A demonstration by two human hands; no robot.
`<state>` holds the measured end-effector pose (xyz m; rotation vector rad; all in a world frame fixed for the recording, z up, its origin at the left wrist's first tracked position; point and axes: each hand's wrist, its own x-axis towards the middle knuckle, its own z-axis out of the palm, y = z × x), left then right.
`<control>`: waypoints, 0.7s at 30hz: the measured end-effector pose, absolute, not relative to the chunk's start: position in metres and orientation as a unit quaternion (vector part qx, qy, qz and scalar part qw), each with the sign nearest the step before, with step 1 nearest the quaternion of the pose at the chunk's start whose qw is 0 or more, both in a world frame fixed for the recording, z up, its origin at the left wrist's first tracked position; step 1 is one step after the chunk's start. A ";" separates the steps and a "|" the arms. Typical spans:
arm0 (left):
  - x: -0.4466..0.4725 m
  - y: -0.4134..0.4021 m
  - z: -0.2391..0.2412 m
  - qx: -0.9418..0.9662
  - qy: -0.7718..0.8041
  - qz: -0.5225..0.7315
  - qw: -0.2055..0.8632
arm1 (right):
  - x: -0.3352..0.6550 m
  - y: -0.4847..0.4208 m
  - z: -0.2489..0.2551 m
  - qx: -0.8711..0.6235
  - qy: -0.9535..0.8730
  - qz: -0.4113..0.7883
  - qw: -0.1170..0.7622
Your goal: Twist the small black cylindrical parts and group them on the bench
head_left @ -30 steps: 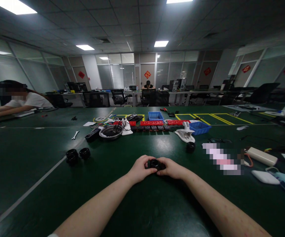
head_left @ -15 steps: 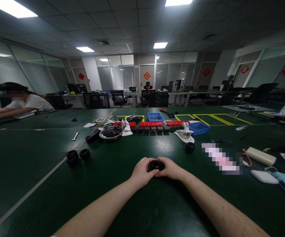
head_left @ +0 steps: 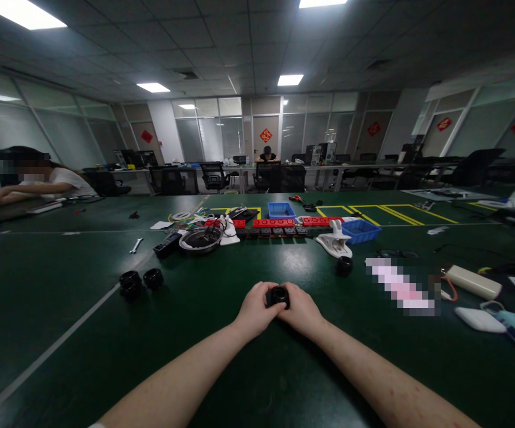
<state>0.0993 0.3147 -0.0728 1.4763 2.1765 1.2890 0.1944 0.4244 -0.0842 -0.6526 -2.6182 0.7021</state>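
Note:
A small black round part (head_left: 279, 295) sits between both my hands just above the green table (head_left: 83, 285). My left hand (head_left: 257, 309) is closed on its left side. My right hand (head_left: 300, 310) wraps its right side, fingers curled over it. Most of the part is hidden by my fingers. Three similar black round parts (head_left: 140, 281) lie in a cluster to the left. Another black part (head_left: 344, 266) stands to the right, beyond my hands.
Across the table lie a round metal dish (head_left: 200, 239), red strips (head_left: 275, 223), two blue trays (head_left: 359, 230), a white clamp (head_left: 335, 242) and a wrench (head_left: 136, 244). White and pale blue devices (head_left: 480, 319) lie at the right. A person (head_left: 38, 178) sits far left.
My hands have drawn closer together around the black part, and my right hand has turned further over it. The person at the far left has shifted an arm slightly.

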 end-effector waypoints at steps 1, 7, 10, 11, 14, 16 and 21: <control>0.096 0.315 -0.073 0.516 0.730 0.434 0.117 | 0.196 0.428 -0.084 -0.198 -0.922 0.281 0.180; 0.083 0.315 -0.072 0.582 0.668 0.434 0.163 | 0.203 0.449 -0.078 -0.070 -0.863 0.494 0.077; 0.084 0.314 -0.071 0.592 0.659 0.435 0.160 | 0.204 0.450 -0.074 -0.062 -0.859 0.503 0.069; 0.085 0.314 -0.070 0.592 0.662 0.432 0.157 | 0.204 0.450 -0.072 -0.058 -0.860 0.502 0.067; 0.086 0.313 -0.070 0.589 0.676 0.418 0.148 | 0.204 0.449 -0.069 -0.056 -0.868 0.490 0.057; 0.086 0.313 -0.070 0.588 0.681 0.411 0.144 | 0.204 0.449 -0.068 -0.065 -0.880 0.467 0.058; 0.090 0.312 -0.068 0.595 0.686 0.399 0.130 | 0.205 0.448 -0.070 -0.103 -0.887 0.445 0.064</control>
